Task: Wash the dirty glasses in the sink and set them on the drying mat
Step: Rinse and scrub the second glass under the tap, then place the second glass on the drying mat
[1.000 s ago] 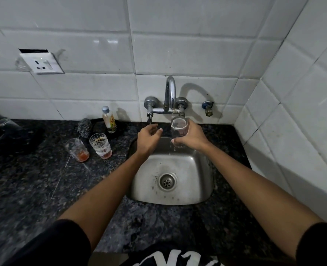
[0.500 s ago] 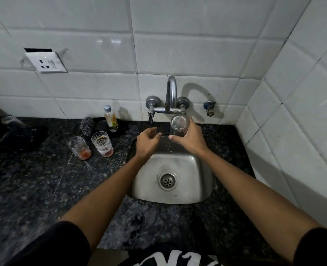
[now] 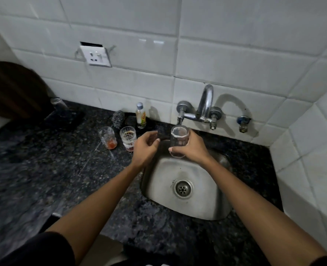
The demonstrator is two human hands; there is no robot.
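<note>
The dark speckled stone surface (image 3: 43,179) fills the lower half of the view, under a wall of white tiles (image 3: 235,54). The steel sink (image 3: 203,204) is set into the surface at about 4 o'clock from the middle, with its round drain (image 3: 182,188) near its centre. The chrome tap (image 3: 204,106) comes out of the wall at 12 o'clock from the sink.

The right hand (image 3: 194,148) holds a clear glass (image 3: 179,140) over the far edge of the sink, under the tap. Its fingers are curled around the side of the glass. The glass stands almost upright, its long axis vertical, its open mouth pointing up toward the tap spout. The left hand (image 3: 145,148) is just beside it at 9 o'clock, not touching the glass; its fingers are loosely bent and hold nothing.

At 9 o'clock from the left hand two dirty glasses stand upright on the surface: a ribbed glass (image 3: 128,138) with reddish rest, and a second glass (image 3: 108,138) with orange rest. Behind them, at 12 o'clock, stand a small bottle (image 3: 140,116) and a steel scrubber (image 3: 118,118).
</note>
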